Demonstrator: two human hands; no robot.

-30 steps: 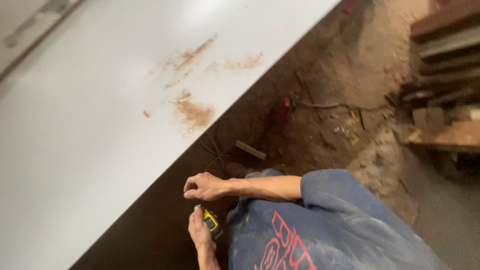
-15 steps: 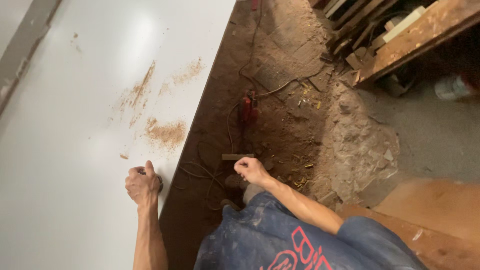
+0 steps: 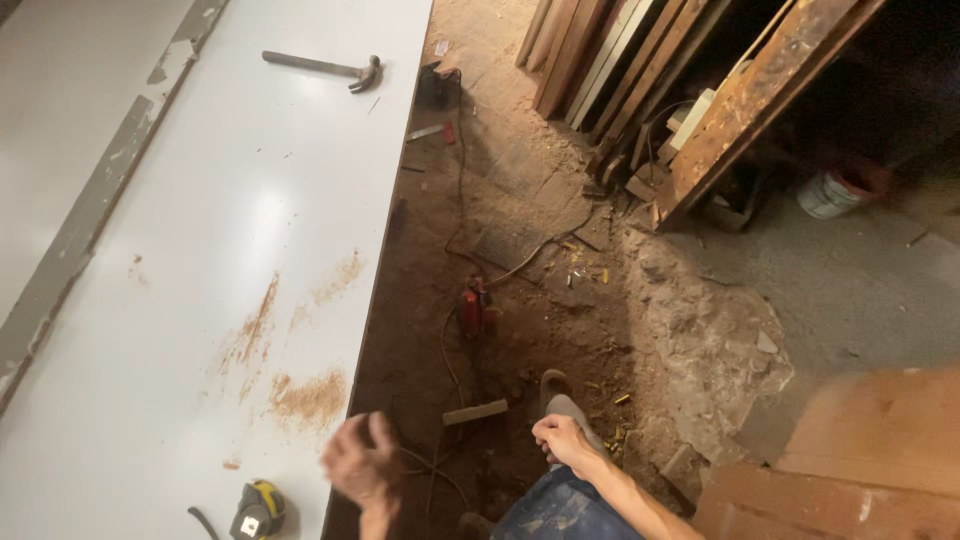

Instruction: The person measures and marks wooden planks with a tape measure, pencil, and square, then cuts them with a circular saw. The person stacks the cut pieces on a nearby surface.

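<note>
— Report on the hands, please.

— The left hand (image 3: 362, 468) hangs over the near edge of the white panel (image 3: 230, 230), blurred; fingers look loosely curled, holding nothing that I can make out. The right hand (image 3: 562, 442) is drawn into a loose fist above the denim-clad knee (image 3: 560, 505), with nothing visible in it. The two hands are well apart.

— Nearest object?

— A tape measure (image 3: 257, 510), lying on the panel just left of the left hand, not touching it. Yellow and black case, compact, with a dark strap trailing off to its left. It sits near the panel's bottom edge.

— Condition of the panel?

— Glossy white, long, smeared with reddish-brown sawdust (image 3: 305, 395) in patches above the tape measure. A claw hammer (image 3: 325, 68) lies at the far end, well away.

— And the floor?

— Dirt and debris. A red power tool (image 3: 472, 308) with its cord, a small wood offcut (image 3: 475, 412), timber planks (image 3: 600, 70) leaning at the far side, a white bucket (image 3: 830, 195) to the right.
</note>
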